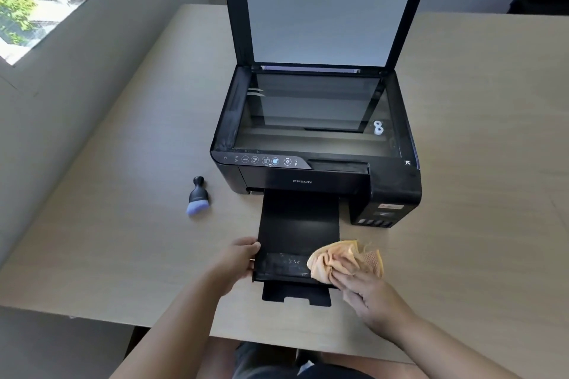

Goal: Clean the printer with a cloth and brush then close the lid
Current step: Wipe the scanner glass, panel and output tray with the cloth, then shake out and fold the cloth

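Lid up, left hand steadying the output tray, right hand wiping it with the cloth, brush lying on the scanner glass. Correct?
Not quite. The head view shows the brush lying on the table, left of the printer, not on the scanner glass. The rest holds: lid up, left hand on the output tray edge, right hand pressing the cloth onto it.

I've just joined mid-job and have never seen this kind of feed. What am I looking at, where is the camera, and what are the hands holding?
There is no robot: the single picture comes from a camera worn on a person's head, looking down at their bare hands. On the pale table stands a black Epson printer with its scanner lid raised. The left hand steadies the pulled-out output tray at its left edge. The right hand presses a crumpled orange cloth on the tray's dusty front end. A small brush with lilac bristles lies untouched left of the printer.
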The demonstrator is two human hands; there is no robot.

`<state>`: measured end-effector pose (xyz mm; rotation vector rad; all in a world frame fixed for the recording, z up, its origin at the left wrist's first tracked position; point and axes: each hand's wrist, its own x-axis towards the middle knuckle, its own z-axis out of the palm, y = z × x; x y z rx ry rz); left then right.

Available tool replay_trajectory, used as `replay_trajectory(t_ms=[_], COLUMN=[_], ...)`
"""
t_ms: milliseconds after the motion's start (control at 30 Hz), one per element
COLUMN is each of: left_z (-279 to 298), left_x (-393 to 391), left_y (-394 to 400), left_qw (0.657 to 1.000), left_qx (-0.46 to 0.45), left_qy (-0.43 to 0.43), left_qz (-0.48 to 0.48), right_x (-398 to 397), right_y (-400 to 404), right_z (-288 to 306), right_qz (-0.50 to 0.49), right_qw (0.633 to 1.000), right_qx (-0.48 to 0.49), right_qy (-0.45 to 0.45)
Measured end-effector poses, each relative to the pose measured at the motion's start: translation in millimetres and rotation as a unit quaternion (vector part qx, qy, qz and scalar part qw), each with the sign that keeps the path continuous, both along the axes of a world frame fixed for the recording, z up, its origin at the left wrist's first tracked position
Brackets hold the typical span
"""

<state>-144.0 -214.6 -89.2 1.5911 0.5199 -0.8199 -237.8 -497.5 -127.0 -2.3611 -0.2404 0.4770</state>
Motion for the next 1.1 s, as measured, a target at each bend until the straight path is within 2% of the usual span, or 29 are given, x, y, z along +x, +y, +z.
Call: replay_trajectory(t_ms=[167,267,400,533,633,700,767,867,1000,1100], left_z=[-4.0,-2.6,1.6,2.4,5.8,13.9,29.5,61.4,111.0,138.6], left_x=[-0.9,-2.4,-3.6,-4.5,-3.5,-1.2,0.1,1.7,3.3,5.1], left_y=[0.3,-0.5,-3.2,-5.3,-12.2,-20.6,-32.9,-55.3,-85.1,-90.9], left_qw=[1.000,1.000,1.000,0.999,0.989,0.959,0.930,0.921,0.934,0.934], left_qx=[0.012,0.016,0.019,0.025,0.093,0.165,0.179,0.109,-0.039,-0.134], left_qy=[-0.004,-0.008,-0.010,-0.012,-0.112,-0.230,-0.320,-0.360,-0.288,-0.245], left_qz=[0.002,0.004,0.016,0.032,0.034,0.023,-0.010,-0.096,-0.209,-0.224], right_x=[69.6,90.3,64.9,11.3,-14.9,-16.0,-5.0,17.2,43.2,56.1], right_y=[14.8,25.8,31.0,22.6,9.7,1.6,-5.4,-6.4,1.4,6.2], right_z=[10.2,19.9,28.1,42.0,66.4,85.1,102.1,137.4,191.7,226.8], right_qz=[-0.093,-0.150,-0.121,-0.079,-0.105,-0.145,-0.181,-0.145,-0.066,-0.047], right_qw=[0.995,0.989,0.990,0.996,0.992,0.986,0.981,0.988,0.990,0.978], right_qx=[-0.010,-0.013,-0.070,-0.006,0.051,0.064,0.059,0.043,0.083,0.164], right_qy=[-0.023,0.010,0.003,0.046,0.054,0.049,0.040,-0.021,-0.088,-0.120])
